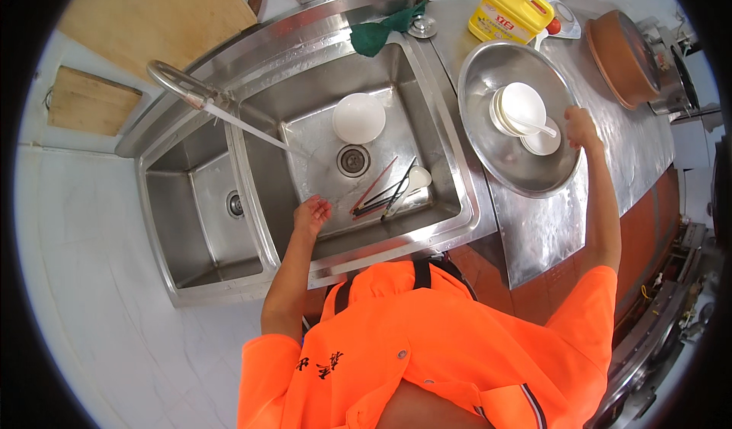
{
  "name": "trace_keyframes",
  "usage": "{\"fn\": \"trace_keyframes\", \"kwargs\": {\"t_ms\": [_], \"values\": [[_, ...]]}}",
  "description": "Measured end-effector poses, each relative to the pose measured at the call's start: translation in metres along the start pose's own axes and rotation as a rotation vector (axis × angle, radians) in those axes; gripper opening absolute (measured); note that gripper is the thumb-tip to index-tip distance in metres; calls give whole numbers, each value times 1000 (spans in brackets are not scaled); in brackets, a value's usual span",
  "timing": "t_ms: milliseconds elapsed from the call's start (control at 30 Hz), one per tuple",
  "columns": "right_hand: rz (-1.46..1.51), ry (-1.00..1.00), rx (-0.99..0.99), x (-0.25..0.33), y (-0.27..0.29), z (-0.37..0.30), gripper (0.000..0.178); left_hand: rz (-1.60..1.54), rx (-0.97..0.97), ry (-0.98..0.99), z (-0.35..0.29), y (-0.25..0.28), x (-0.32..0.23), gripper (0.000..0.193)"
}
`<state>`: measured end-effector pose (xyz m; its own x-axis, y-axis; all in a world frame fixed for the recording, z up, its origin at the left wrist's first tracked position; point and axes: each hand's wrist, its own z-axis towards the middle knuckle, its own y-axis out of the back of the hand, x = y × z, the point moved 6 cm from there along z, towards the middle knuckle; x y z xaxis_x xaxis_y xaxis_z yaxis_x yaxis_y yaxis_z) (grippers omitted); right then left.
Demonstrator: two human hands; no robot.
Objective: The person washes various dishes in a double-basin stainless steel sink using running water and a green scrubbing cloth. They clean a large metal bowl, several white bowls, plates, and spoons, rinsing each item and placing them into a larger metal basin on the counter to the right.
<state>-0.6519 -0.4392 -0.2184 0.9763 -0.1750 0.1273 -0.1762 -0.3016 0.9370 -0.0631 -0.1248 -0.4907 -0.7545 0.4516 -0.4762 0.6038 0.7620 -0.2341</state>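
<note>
My right hand (582,129) is closed at the right rim of a wide steel basin (482,69) on the counter. In this basin sit stacked white bowls (524,102), a white spoon (543,128) and a small white dish (541,144). My left hand (312,214) hangs over the near left part of the larger sink bowl (305,177), fingers apart and holding nothing. A white bowl (359,118) lies in the sink behind the drain (353,160). Red and black chopsticks (374,194) rest right of that hand, beside white spoons (418,178).
Water streams from the curved faucet (179,82) into the larger sink. A smaller sink bowl (183,223) adjoins it on the left. A green cloth (371,38) drapes over the back rim. Behind the basin stand a yellow pump jug (509,13) and a brown pot (621,59).
</note>
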Motion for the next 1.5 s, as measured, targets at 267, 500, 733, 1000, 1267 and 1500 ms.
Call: {"fn": "trace_keyframes", "kwargs": {"t_ms": [267,500,733,1000,1267,1500], "values": [[841,501,-346,101,75,-99,18,470,-50,-155,-2,-11,1,23],[615,937,-54,236,3,-199,11,960,149,-439,45,-41,35,19],[659,595,431,244,-111,-207,10,684,75,-287,104,-65,18,18],[610,530,430,219,-183,-224,10,383,61,-260,182,-120,-16,34],[661,292,392,191,-199,-223,9,525,-132,-171,204,-162,-17,45],[598,392,310,189,-207,-223,10,406,-42,-434,195,-146,-25,28]]}}
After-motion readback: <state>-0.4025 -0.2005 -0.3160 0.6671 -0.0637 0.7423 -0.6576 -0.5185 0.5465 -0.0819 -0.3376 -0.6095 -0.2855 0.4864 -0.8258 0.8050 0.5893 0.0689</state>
